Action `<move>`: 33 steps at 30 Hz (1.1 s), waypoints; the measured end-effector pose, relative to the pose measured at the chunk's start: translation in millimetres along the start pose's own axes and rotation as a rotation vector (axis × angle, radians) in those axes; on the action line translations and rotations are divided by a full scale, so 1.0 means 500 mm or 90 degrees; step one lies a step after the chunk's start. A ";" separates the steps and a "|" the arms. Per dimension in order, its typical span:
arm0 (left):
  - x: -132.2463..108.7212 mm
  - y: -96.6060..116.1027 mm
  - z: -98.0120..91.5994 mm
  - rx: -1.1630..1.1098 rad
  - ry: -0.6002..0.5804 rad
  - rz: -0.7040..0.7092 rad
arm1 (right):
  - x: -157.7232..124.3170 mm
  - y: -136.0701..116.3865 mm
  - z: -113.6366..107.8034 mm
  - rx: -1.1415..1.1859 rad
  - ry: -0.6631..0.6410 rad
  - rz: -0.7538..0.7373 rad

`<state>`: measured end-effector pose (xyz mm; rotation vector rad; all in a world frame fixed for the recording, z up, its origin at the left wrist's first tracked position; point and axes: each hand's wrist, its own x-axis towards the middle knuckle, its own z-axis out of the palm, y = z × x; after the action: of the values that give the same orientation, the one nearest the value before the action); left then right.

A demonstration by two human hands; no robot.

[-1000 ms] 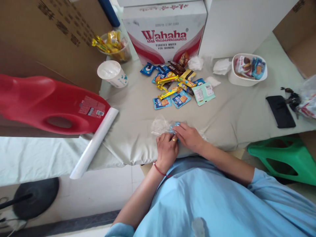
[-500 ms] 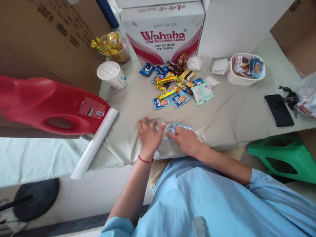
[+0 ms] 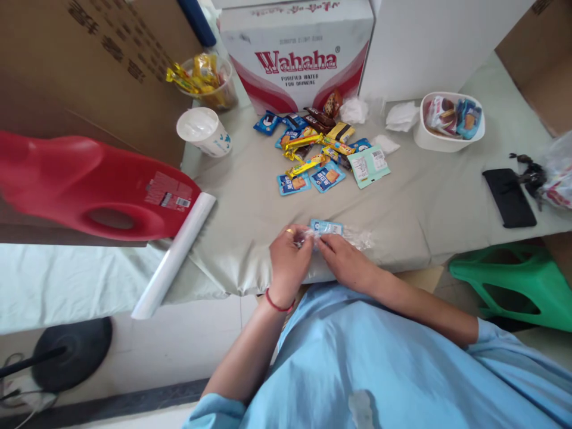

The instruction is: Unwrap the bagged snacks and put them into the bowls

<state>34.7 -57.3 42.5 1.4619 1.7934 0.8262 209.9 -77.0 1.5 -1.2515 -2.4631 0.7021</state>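
Note:
My left hand (image 3: 291,257), with a ring and a red wrist string, has its fingers pinched on the clear plastic bag (image 3: 360,238) near the table's front edge. Close beside it, my right hand (image 3: 343,257) also grips the bag, its fingertips nearly meeting the left ones. A light blue snack packet (image 3: 326,227) shows just beyond my right fingers; whether it is inside the plastic I cannot tell. Farther back lies a loose pile of snacks: yellow sticks (image 3: 305,166), blue packets (image 3: 328,176) and a pale green packet (image 3: 369,166).
A red jug (image 3: 89,185) and a plastic film roll (image 3: 175,256) are on the left. Behind stand a paper cup (image 3: 204,132), a snack tub (image 3: 210,83) and a Wahaha box (image 3: 297,59). A white container (image 3: 447,137) and a black phone (image 3: 509,198) are on the right.
My left hand has moved right and closed its spread fingers on the plastic. My right hand has shifted slightly toward me, showing more of the light blue packet.

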 end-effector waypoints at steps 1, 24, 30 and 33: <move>-0.002 0.003 0.015 -0.003 -0.020 0.021 | -0.003 -0.002 -0.002 -0.004 -0.005 0.006; -0.062 -0.073 0.101 0.495 0.027 0.422 | -0.096 0.054 -0.103 -0.019 0.094 0.254; -0.074 -0.069 0.112 0.465 0.040 0.395 | 0.000 0.026 -0.124 0.123 0.084 0.236; -0.077 -0.081 0.116 0.399 0.059 0.428 | 0.090 0.005 -0.114 0.071 0.036 0.246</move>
<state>64.9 -98.5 -19.7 2.5541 1.7142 0.6605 211.6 -22.4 49.4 -1.6969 -2.1237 0.8688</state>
